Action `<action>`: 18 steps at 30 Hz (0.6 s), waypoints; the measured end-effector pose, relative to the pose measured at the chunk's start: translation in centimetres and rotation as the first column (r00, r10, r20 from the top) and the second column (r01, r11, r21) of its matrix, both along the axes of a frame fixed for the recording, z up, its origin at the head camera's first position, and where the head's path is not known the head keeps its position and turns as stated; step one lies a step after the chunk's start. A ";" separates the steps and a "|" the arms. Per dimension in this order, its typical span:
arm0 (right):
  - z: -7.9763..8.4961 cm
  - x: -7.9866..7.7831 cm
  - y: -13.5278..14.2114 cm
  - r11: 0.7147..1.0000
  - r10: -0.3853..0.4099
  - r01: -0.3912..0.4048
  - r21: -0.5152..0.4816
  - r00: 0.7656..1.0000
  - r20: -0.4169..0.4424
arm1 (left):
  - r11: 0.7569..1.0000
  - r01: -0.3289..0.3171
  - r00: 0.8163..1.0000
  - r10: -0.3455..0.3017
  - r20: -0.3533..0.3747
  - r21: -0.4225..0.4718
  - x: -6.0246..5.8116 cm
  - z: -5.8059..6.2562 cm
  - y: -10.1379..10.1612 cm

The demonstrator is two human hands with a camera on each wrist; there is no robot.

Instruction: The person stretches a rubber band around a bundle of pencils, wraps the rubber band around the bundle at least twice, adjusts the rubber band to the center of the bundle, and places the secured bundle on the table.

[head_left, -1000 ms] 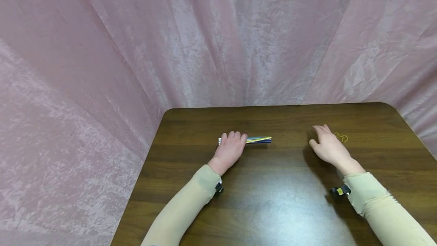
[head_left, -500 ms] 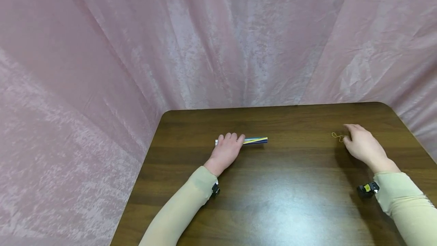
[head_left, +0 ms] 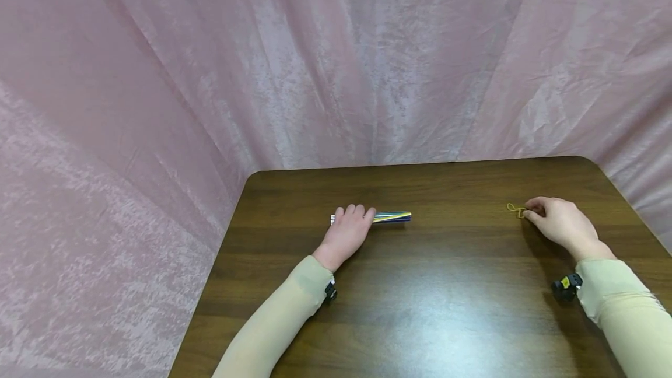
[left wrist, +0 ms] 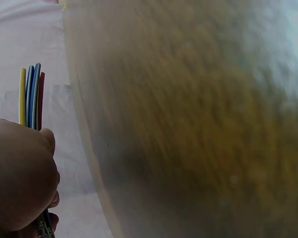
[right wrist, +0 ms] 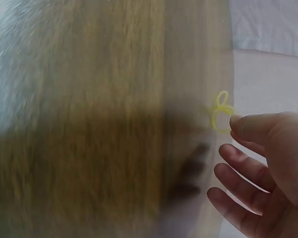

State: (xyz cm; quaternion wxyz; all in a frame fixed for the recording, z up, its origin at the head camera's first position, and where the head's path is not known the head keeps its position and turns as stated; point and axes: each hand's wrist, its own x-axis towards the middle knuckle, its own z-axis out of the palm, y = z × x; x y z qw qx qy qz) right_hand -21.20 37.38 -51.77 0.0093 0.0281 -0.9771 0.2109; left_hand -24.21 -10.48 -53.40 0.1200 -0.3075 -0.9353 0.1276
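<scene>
In the head view my left hand (head_left: 346,233) grips a bundle of slim pencils (head_left: 392,217) lying crosswise over the table. The left wrist view shows yellow, blue and red pencils (left wrist: 34,99) sticking out past the curled fingers; a metallic band shows at their lower end. Far to the right, my right hand (head_left: 566,227) pinches a thin yellow rubber band (head_left: 518,209) between thumb and index finger. Seen from the right wrist, the rubber band (right wrist: 223,107) hangs in twisted loops at the fingertips, while the other fingers of that hand stay spread and loosely bent.
The brown wooden table (head_left: 446,273) has rounded far corners and shows a bright reflection near the front. Behind it and at the left hangs a pink velvety curtain (head_left: 325,63). A small black camera (head_left: 567,287) sits on the right wrist.
My right hand has moved rightward over the rubber band, then closed thumb and index finger on it. The left hand keeps its hold on the pencils, nearly still.
</scene>
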 end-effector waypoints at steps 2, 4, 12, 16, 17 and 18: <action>-0.3 -0.1 -0.2 1.000 -0.014 0.014 -0.002 1.000 -0.003 | 1.000 0.006 1.000 -0.006 -0.007 0.008 0.1 0.0 0.1; -0.5 -0.2 -0.3 1.000 -0.027 0.027 -0.003 1.000 -0.011 | 1.000 0.011 1.000 -0.011 -0.014 0.013 0.1 0.0 0.1; -0.9 -0.4 -0.7 0.998 -0.067 0.067 -0.017 0.997 -0.029 | 1.000 0.010 1.000 -0.010 0.001 0.011 0.2 0.0 0.3; -1.0 -0.5 -1.0 0.996 -0.083 0.080 -0.050 0.995 -0.055 | 1.000 0.011 1.000 -0.011 -0.002 0.009 0.1 -0.1 0.3; -1.0 -0.5 -1.1 0.994 -0.090 0.086 -0.061 0.994 -0.064 | 1.000 0.010 1.000 -0.010 -0.006 0.007 0.1 -0.1 0.2; -1.0 -0.4 -1.2 0.993 -0.094 0.088 -0.076 0.993 -0.077 | 1.000 0.011 1.000 -0.010 -0.011 0.007 0.1 -0.1 0.2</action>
